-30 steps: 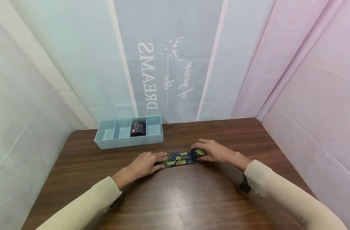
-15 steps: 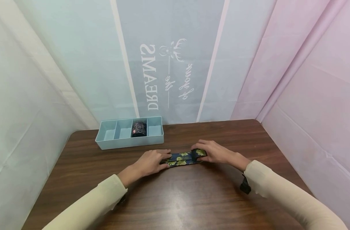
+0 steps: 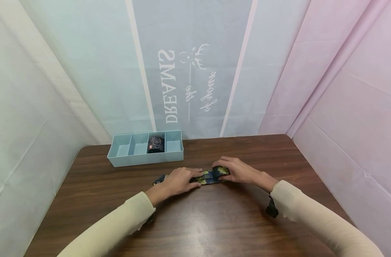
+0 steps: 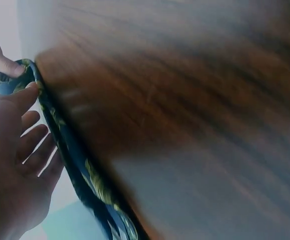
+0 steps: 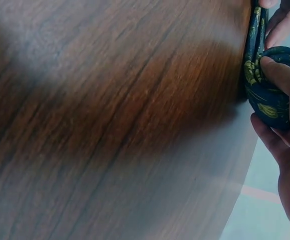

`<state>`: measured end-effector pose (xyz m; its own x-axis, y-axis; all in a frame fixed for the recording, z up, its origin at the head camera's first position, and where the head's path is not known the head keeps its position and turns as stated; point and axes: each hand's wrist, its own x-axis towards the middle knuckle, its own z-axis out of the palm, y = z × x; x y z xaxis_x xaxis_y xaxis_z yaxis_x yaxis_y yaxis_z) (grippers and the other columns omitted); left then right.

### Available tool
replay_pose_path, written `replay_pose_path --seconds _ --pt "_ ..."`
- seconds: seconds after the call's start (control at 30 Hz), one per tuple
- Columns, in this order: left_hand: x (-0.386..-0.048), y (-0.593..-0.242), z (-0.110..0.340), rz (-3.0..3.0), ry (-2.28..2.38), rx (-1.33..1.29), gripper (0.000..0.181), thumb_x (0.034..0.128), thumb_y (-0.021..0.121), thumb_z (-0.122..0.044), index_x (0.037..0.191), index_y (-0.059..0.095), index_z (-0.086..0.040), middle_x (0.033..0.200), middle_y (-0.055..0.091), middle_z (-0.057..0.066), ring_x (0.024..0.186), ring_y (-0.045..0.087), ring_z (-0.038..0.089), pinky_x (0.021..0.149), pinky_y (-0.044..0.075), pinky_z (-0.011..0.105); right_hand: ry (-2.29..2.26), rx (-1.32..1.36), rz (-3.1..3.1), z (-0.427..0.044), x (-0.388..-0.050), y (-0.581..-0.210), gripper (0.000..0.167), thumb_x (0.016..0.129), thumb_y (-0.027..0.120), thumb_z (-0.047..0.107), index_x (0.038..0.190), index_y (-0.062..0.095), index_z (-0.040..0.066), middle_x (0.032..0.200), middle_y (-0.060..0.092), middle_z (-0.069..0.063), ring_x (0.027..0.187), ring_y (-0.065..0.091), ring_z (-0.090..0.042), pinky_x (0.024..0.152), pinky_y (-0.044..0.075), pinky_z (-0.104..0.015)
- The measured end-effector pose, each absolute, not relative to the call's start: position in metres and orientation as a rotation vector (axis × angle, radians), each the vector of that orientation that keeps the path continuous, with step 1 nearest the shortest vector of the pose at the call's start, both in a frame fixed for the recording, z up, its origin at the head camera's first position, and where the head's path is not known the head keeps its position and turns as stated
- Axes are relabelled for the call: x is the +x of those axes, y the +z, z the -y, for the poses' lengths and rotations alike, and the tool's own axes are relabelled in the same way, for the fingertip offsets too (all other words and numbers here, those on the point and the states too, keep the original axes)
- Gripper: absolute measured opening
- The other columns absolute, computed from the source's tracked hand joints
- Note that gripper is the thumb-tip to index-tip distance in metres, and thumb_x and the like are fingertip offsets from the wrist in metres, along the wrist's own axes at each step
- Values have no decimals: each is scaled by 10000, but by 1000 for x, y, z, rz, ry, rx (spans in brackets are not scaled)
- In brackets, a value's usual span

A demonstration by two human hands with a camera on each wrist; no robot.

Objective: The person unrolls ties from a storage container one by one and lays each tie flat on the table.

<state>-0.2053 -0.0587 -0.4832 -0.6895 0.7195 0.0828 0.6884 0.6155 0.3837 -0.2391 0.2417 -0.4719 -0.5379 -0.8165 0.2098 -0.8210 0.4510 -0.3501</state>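
Note:
A dark blue necktie with yellow-green leaves (image 3: 209, 181) lies flat across the table, its right part wound into a roll (image 3: 223, 171). My right hand (image 3: 242, 172) grips this roll; in the right wrist view the thumb lies on the side of the roll (image 5: 268, 111) and fingers curl beneath it. Left of the roll, my left hand (image 3: 178, 180) rests along the flat part with fingers extended. The left wrist view shows the strip (image 4: 87, 172) running past that hand's loosely spread fingers. Behind the left hand the tie's loose end (image 3: 159, 179) pokes out, its middle covered.
A light blue divided box (image 3: 147, 159) stands at the table's back left. One compartment holds a dark patterned roll (image 3: 156, 144). Fabric curtains (image 3: 198, 117) close off the back and both sides of the brown wooden table (image 3: 195, 221).
My left hand has slid right along the necktie toward the roll, uncovering its left end. The right hand keeps gripping the roll in nearly the same place.

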Motion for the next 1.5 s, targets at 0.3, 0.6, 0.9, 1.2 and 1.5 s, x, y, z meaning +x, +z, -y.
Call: replay_pose_path --seconds 0.3,0.6,0.9,1.2,1.5 --pt "-206 -488 55 -2744 602 1191 442 1061 665 -373 1441 674 -146 1515 606 68 1234 699 257 981 601 440 702 1499 2687 -235 -238 -473 523 910 871 190 1373 647 92 1230 664 -39 1054 712 -169 869 635 -380" --pt "-205 -492 60 -2758 614 1219 436 1055 675 -365 1427 673 -138 1495 614 75 1223 702 244 976 603 410 685 1506 2698 -231 -239 -472 525 914 867 196 1377 643 92 1246 664 -36 1063 714 -169 879 632 -385" --pt "-204 -492 64 -2753 601 1212 445 1064 662 -363 1444 653 -132 1511 594 82 1294 655 246 1011 586 413 647 1513 2669 -231 -240 -470 533 904 879 212 1360 624 109 1221 673 -48 1026 723 -182 846 637 -386" --pt "-203 -493 69 -2751 629 1212 446 1050 684 -362 1427 663 -124 1492 602 91 1306 643 254 1024 578 423 637 1533 2686 -236 -239 -468 529 907 873 184 1373 644 87 1204 669 -49 997 720 -166 836 639 -372" --pt "-201 -493 74 -2749 635 1215 448 1049 686 -351 1430 657 -118 1492 602 97 1305 645 260 1026 576 424 601 1576 2630 -244 -239 -470 491 901 875 178 1344 687 81 1153 653 -35 935 693 -133 783 630 -339"
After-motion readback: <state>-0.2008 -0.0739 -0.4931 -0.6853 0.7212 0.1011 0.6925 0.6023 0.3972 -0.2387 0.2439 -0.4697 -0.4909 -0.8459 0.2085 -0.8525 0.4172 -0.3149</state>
